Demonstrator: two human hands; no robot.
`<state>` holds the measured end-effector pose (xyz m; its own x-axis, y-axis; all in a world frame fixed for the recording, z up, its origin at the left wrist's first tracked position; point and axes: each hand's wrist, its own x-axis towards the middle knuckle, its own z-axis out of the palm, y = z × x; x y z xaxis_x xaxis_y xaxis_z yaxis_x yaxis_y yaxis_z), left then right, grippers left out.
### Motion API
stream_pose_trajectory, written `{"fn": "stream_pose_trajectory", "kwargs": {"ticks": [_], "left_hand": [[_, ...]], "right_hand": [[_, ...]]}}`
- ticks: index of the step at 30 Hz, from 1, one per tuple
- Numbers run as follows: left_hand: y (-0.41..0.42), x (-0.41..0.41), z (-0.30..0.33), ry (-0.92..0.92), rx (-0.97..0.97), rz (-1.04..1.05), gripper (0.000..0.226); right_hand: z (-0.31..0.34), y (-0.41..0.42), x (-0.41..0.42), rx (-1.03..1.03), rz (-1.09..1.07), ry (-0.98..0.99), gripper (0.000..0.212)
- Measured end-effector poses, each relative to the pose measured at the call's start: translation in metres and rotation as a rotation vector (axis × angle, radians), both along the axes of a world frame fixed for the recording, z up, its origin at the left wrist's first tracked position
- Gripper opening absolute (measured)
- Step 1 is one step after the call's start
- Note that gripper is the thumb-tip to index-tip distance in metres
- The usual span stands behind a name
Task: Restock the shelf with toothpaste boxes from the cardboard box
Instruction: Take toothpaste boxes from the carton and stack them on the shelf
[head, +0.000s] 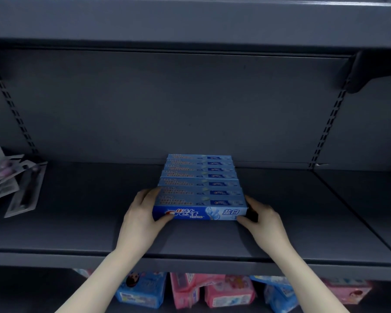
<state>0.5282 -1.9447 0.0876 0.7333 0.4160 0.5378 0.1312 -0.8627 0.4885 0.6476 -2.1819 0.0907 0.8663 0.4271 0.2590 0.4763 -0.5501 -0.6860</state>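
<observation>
Both forearms come up from the bottom edge and reach over the front lip of the shelf (77, 233), a wide dark grey metal board with a back panel (167, 105) of the same colour behind it. On the middle of this shelf stands a row of blue toothpaste boxes (200, 177), packed one behind the other, touching, from the front box back toward the panel. Each box lies with its long axis running left to right, parallel to the shelf edge, and the printed face of the front box (199, 212) looks at the camera. The left hand (142, 213) holds the left end of this front box: the thumb lies under the front face, and the fingers are curled round the end. The right hand (261, 219) holds the right end, thumb on the front lower corner, fingers pressed together against the end. At the far left of the shelf lies a loose pile of grey packets (14, 179). Below the shelf stand pink and blue packs (190, 290).
</observation>
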Motion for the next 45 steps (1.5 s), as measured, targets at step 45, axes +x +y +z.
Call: {"fn": "stream_pose_trajectory", "kwargs": {"ticks": [45], "left_hand": [[-0.268,-0.083,-0.195,0.344,0.088,-0.209,0.065]], "right_hand": [[-0.220,-0.212,-0.142,-0.430,-0.028,-0.236,0.051]]}}
